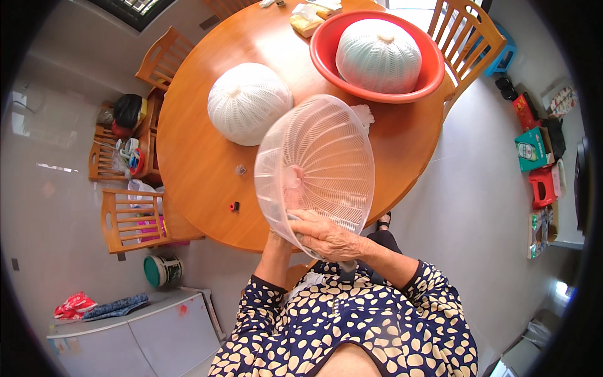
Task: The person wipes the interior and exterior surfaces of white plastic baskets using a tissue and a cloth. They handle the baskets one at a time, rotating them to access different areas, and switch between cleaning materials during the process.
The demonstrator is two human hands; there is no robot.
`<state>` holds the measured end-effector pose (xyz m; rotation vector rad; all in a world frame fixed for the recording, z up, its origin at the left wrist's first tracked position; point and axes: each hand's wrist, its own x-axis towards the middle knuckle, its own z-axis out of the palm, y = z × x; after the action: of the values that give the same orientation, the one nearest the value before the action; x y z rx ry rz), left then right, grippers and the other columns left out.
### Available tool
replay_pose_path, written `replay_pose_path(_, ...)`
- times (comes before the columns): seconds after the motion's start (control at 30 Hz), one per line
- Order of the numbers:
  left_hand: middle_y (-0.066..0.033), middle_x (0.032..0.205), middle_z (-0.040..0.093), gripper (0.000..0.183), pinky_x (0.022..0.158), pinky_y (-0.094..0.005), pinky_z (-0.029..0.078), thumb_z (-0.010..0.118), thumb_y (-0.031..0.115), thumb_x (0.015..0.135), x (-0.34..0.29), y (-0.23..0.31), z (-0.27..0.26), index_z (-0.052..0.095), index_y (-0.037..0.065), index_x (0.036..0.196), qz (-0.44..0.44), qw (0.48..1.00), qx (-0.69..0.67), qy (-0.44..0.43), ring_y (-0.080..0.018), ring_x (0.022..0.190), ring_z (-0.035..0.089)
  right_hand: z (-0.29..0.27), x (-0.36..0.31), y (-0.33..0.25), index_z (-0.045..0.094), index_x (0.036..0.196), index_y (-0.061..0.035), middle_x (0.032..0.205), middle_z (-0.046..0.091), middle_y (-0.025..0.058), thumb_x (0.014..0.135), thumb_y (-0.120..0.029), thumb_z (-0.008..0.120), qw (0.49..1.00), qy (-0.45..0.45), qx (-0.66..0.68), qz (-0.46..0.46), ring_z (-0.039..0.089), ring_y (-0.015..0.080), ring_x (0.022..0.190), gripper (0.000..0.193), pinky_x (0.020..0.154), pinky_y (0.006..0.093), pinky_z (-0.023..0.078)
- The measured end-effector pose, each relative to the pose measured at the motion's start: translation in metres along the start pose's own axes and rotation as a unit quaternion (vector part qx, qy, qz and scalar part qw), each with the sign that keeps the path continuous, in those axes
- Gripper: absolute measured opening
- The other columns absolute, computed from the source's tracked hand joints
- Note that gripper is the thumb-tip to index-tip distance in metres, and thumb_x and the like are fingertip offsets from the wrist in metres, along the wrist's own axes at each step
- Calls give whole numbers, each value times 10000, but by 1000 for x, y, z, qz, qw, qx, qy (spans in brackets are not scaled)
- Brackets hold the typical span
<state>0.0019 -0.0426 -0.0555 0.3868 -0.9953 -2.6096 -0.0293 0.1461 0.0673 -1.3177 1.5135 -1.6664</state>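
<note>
A translucent, pale pink plastic mesh food cover is tilted on its side in front of me, its hollow facing right. My right hand is closed over its lower rim, fingers bent. My left hand holds the near lower edge from the outer side; the cover and my right hand hide most of its fingers. Just beyond, a white mesh food cover sits dome-up on the round wooden table. A similar pale cover rests dome-up inside a large red basin at the far right.
A crumpled white tissue lies behind the held cover. Yellow tissue packs are at the far edge. A small red-and-black piece lies near the table's left front. Wooden chairs surround the table; a bucket stands at left.
</note>
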Motion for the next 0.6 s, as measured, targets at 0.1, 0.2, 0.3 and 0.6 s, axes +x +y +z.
replay_pose_path(0.1,-116,1168,578,394,974,-347,451,451,328,1006,-5,8,-5,527,-9,1195,-12,996,-76,40,-208,1062,568,2,-9,13,547,1207,-52,1248,487,168,901,-77,480,995,-71,-73,-10,472,337,1102,314,964,416,373)
replay_pose_path(0.2,-93,1059,598,405,941,-342,458,471,375,993,-31,31,55,545,7,1146,-1,997,3,77,-190,996,569,-10,-18,22,606,1116,-42,1169,548,145,860,-72,515,960,-136,-244,32,512,309,1030,272,927,394,401)
replay_pose_path(0.3,-98,1062,595,365,918,-340,479,506,336,978,-36,32,36,540,19,1156,51,991,116,46,-190,985,571,-24,-16,21,628,1074,13,1130,553,162,813,-50,523,875,-152,-438,137,513,313,984,287,900,398,433)
replay_pose_path(0.6,-114,1146,566,322,921,-355,508,565,223,951,-48,37,36,506,30,1202,-46,993,-101,38,-212,1047,563,0,9,40,459,1225,148,1286,372,396,799,-18,494,841,-41,-520,143,465,458,1103,459,1003,449,411)
